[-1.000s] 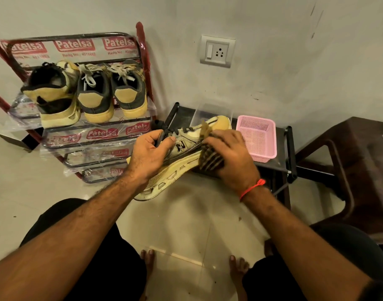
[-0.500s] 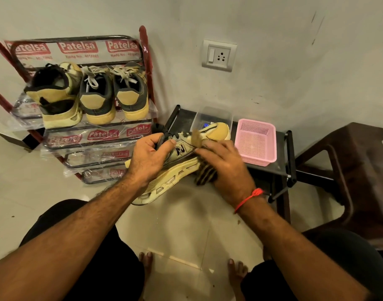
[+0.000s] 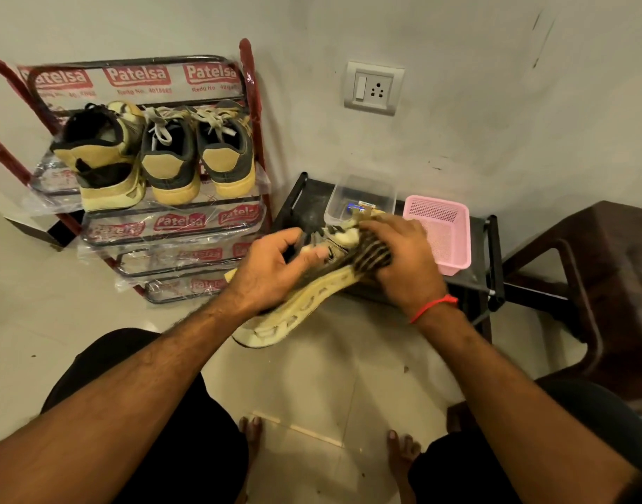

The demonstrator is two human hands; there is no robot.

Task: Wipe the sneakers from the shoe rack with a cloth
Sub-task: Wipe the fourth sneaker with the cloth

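The sneaker (image 3: 304, 303) is held sole-outward in the air at the middle of the view, its heel toward seven o'clock and its toe toward one o'clock, above the floor and in front of the low black table (image 3: 472, 281). It is gripped at the collar by the left hand (image 3: 275, 271), whose grip is clenched around the upper. A striped cloth (image 3: 370, 254) is grasped in the right hand (image 3: 406, 263) and pressed against the shoe's side near the toe. Compared with half a second earlier, the cloth has been carried further up toward the toe and laces, and the shoe's side logo, plainly seen before, is now mostly covered by the left fingers; the wiping stroke is judged to be mid-pass on this shoe. At ten o'clock, three more sneakers (image 3: 159, 154) are left on the shoe rack (image 3: 252, 103), apparently awaiting their turn. A pink basket (image 3: 439, 227) and a clear box (image 3: 363, 192) are set on the table at one o'clock.
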